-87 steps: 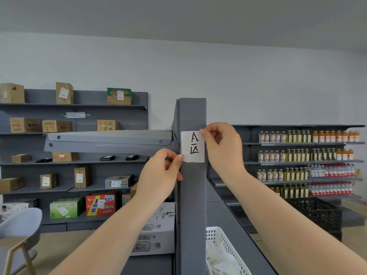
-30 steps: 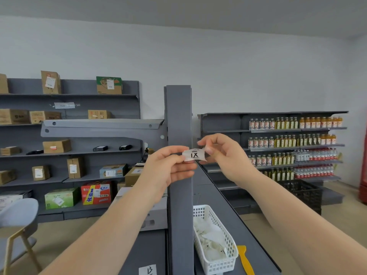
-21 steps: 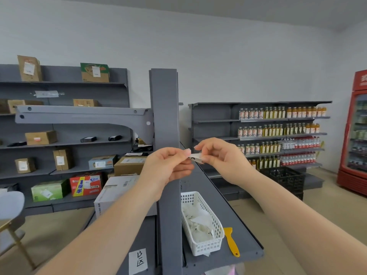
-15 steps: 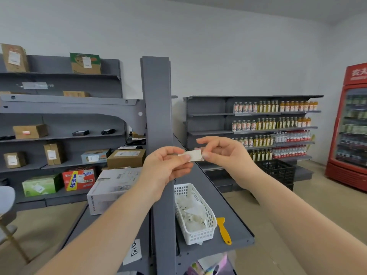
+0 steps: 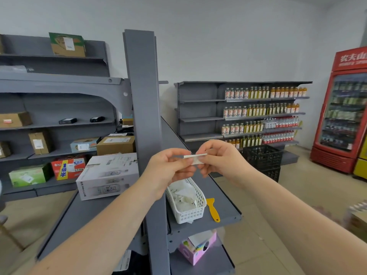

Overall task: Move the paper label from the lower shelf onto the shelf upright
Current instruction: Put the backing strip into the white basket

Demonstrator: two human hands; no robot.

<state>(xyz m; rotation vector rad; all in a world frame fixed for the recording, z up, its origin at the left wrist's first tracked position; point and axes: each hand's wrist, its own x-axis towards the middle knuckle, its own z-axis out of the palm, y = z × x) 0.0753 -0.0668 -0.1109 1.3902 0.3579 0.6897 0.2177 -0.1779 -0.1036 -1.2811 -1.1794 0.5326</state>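
A small white paper label (image 5: pixel 195 158) is pinched between both hands, seen nearly edge-on, in front of the grey shelf upright (image 5: pixel 144 108). My left hand (image 5: pixel 168 169) grips its left end with thumb and fingers. My right hand (image 5: pixel 222 161) pinches its right end. The label floats about chest high, just right of the upright and above the lower shelf (image 5: pixel 222 197). No label is on the visible face of the upright.
A white basket (image 5: pixel 186 203) of paper scraps and a yellow scraper (image 5: pixel 212 209) lie on the lower shelf. A white carton (image 5: pixel 107 175) sits left of the upright. A pink box (image 5: pixel 196 249) is below. Bottle shelves and a red fridge (image 5: pixel 345 110) stand beyond.
The label came off the upright and moved down and away, held by both hands. My view has dropped and swung right, showing the basket, scraper and fridge.
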